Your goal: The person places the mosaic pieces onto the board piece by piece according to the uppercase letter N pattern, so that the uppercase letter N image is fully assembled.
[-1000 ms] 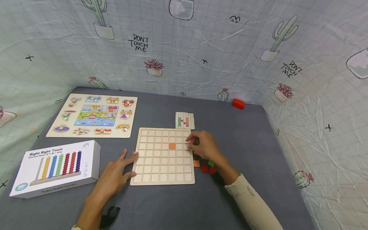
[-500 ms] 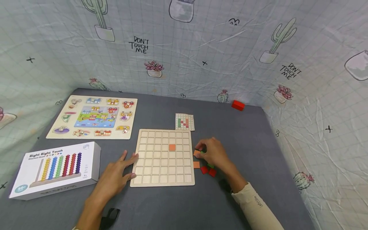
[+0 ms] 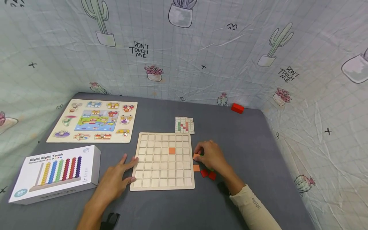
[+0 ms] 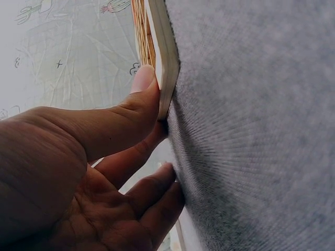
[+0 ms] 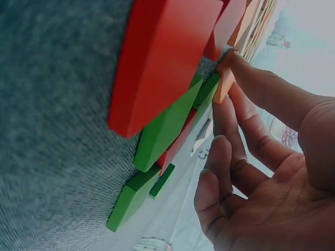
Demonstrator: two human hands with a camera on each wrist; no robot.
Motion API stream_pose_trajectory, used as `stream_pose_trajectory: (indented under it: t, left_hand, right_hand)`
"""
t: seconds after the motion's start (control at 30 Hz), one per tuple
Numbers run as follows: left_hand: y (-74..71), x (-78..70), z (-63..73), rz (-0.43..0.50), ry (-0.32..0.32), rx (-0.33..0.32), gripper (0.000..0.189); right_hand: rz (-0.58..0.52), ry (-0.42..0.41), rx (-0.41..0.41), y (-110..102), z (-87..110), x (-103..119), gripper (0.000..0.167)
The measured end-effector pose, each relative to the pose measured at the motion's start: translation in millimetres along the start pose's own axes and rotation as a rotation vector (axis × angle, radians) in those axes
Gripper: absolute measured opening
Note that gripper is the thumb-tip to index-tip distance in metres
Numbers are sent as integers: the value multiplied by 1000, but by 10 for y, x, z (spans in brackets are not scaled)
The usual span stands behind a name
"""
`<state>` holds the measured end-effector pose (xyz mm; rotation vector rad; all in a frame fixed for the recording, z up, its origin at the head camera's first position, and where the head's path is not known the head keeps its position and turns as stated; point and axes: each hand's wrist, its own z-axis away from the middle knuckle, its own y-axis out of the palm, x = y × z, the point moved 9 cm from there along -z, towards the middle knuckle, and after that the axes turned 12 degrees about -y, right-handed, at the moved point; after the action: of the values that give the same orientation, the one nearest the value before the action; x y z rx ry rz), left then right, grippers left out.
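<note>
A second ago the right hand (image 3: 211, 156) reached over the edge of the board (image 3: 163, 174), near 2 o'clock. Now it has moved off to 3 o'clock and pinches an orange tile (image 3: 196, 156). A green tile (image 5: 168, 125), at 4 o'clock from the orange one, is now mostly hidden by the hand in the head view, where everything sits a bit lower.

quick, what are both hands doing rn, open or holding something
Left hand: open, touching the left edge of the wooden grid board.
Right hand: closed, pinching an orange tile.
</note>
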<state>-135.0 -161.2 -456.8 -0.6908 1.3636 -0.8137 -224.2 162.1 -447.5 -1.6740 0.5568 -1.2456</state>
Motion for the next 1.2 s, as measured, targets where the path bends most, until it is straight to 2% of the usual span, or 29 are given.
stream_pose_trajectory:
  t: [0.27, 0.47, 0.6, 0.8, 1.2]
  left_hand:
    - [7, 1, -2, 0, -1, 4, 70]
    - [7, 6, 1, -2, -4, 3, 70]
    - [2, 4, -1, 6, -7, 4, 70]
    - [3, 1, 0, 7, -10, 6, 70]
    - [2, 5, 7, 5, -22, 10, 70]
  right_hand:
    - [-52, -17, -8, -7, -8, 21, 17]
    - [-93, -49, -64, -75, -21, 75, 17]
    - [-116, -42, -87, -103, -26, 113, 17]
    - [-142, -38, -80, -64, -40, 183, 15]
    - [-199, -105, -42, 127, -152, 380, 15]
